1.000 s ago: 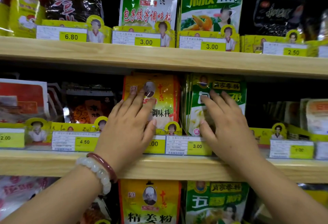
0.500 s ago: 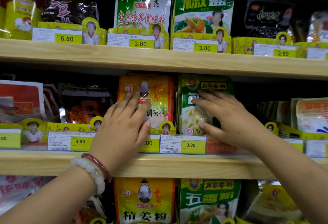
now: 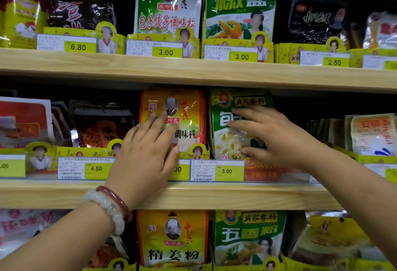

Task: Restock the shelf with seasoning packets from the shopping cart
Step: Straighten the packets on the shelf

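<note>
My left hand [image 3: 146, 152] lies flat with straight fingers against the front of an orange-yellow seasoning packet [image 3: 189, 116] standing on the middle shelf [image 3: 193, 195]. Just to its right stands a green seasoning packet [image 3: 223, 142]. My right hand [image 3: 272, 135] presses on it with fingers spread and pointing left, thumb low near the packet's bottom. Both packets stand upright behind the yellow price rail [image 3: 217, 171]. The shopping cart is out of view.
The upper shelf [image 3: 193, 71] holds green, black and yellow packets behind price tags. More packets stand left and right on the middle shelf. Below it sit a yellow packet [image 3: 174, 238] and a green one [image 3: 249, 236]. A gap lies right of the green packet.
The fanned stack of green packets has been pushed together and now stands flush. My right hand turned so its fingers point left. My left hand stayed on the orange-yellow packet.
</note>
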